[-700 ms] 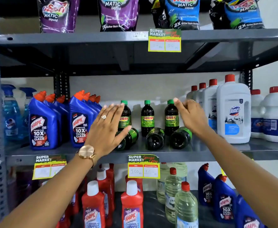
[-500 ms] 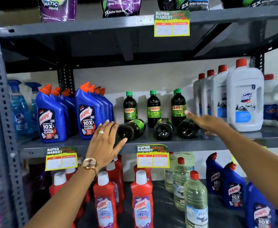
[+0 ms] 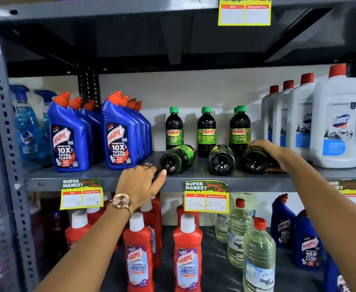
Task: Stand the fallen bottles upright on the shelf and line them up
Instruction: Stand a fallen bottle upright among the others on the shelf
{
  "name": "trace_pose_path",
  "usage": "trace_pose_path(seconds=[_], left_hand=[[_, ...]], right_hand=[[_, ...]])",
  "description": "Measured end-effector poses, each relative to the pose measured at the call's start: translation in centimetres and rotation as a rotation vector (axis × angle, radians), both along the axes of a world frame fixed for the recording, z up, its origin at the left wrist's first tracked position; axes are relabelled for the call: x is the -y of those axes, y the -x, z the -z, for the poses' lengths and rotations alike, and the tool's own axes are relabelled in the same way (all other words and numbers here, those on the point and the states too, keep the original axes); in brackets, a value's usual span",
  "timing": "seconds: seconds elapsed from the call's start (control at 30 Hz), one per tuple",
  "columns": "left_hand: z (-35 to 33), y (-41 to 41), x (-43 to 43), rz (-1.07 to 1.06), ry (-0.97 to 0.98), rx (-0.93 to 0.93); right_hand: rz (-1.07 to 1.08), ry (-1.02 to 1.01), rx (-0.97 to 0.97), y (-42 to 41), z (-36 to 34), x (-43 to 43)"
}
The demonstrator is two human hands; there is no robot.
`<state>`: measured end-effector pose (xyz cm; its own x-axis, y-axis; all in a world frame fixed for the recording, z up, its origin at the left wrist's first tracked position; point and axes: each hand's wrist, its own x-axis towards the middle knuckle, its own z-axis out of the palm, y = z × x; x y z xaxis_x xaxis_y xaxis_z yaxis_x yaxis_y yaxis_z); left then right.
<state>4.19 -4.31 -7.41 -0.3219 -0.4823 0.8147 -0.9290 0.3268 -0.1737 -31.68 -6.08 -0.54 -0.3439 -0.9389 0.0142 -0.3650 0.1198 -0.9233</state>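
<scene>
Three fallen bottles (image 3: 221,160), right fingers (image 3: 259,143) clasping rightmost, left fingers (image 3: 160,175) spread beside leftmost.

Three dark bottles (image 3: 221,160) lie toppled (bases outward) on shelf (image 3: 101,182).

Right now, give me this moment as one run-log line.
phase: reaching | fallen bottles: three lying on shelf | right hand: on right fallen bottle | left hand: at left fallen bottle, not gripping | stood up: none

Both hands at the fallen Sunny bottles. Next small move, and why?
Probably close the right hand around the rightmost fallen bottle and tip it upright: the palm already lies on it. The left hand only reaches the base of the leftmost fallen bottle.
</scene>
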Motion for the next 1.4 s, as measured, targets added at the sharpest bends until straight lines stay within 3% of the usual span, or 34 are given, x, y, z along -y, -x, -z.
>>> trace_pose_path(seconds=[0.07, 0.2, 0.57, 0.63, 0.83, 1.1, 1.27, 1.4], left_hand=[[0.3, 0.2, -0.1, -0.007, 0.027, -0.023], [0.5, 0.5, -0.1, -0.044, 0.075, -0.038], [0.9, 0.6, 0.2, -0.044, 0.155, -0.099], [1.0, 0.6, 0.3, -0.05, 0.155, -0.103], [1.1, 0.6, 0.6, -0.052, 0.155, -0.106], [1.1, 0.7, 0.4, -0.042, 0.148, -0.125], [1.1, 0.7, 0.3, -0.053, 0.133, -0.124], [1.1, 0.7, 0.2, -0.056, 0.13, -0.113]], right_hand=[[0.118, 0.117, 0.045, 0.4, 1.1, -0.1], [0.335, 0.292, -0.127, 0.4, 1.5, -0.7], [0.259, 0.373, -0.453, -0.9, -0.8, 1.1], [0.246, 0.361, -0.439, -1.1, -0.7, 1.7], [0.166, 0.387, -0.143, -1.4, 0.8, 3.0], [0.258, 0.33, -0.355, -0.4, 1.1, 2.9], [0.171, 0.286, -0.242, -0.5, 1.1, 3.2], [0.209, 0.271, -0.27, -0.2, 1.3, 2.9]])
